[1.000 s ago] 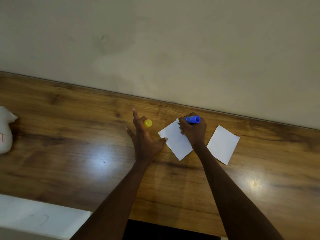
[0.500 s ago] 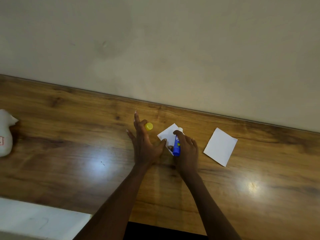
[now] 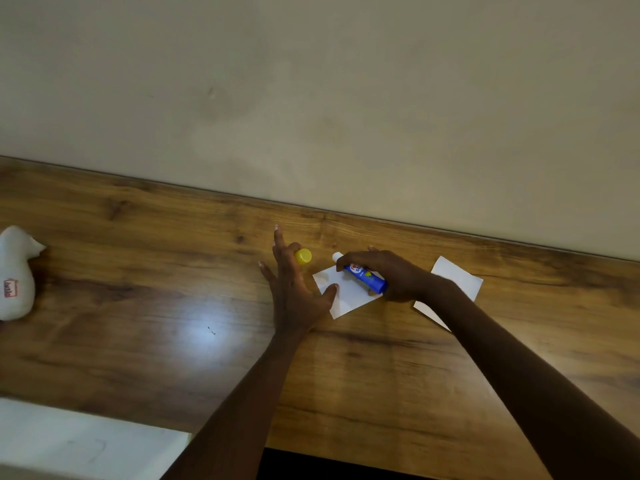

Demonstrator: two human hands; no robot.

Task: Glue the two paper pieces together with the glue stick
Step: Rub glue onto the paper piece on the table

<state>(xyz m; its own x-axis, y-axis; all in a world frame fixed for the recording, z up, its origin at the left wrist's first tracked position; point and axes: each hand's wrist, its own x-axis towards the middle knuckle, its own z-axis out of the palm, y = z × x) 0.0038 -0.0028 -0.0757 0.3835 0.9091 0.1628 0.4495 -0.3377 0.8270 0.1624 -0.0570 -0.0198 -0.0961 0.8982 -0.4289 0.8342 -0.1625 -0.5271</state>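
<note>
Two sheets lie apart, unjoined: right hand (image 3: 391, 275) grips the glue stick (image 3: 363, 277) on centre paper (image 3: 346, 292), left hand (image 3: 294, 285) spread pinning it, cap (image 3: 303, 256) behind; second paper (image 3: 457, 280) waits right

A white pouch (image 3: 15, 273) lies at the wooden table's (image 3: 138, 306) left edge, below a beige wall (image 3: 311, 98).

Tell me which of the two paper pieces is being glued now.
The left paper piece, pinned by the left hand while the right hand holds the glue stick over it. The right paper piece lies untouched.
</note>
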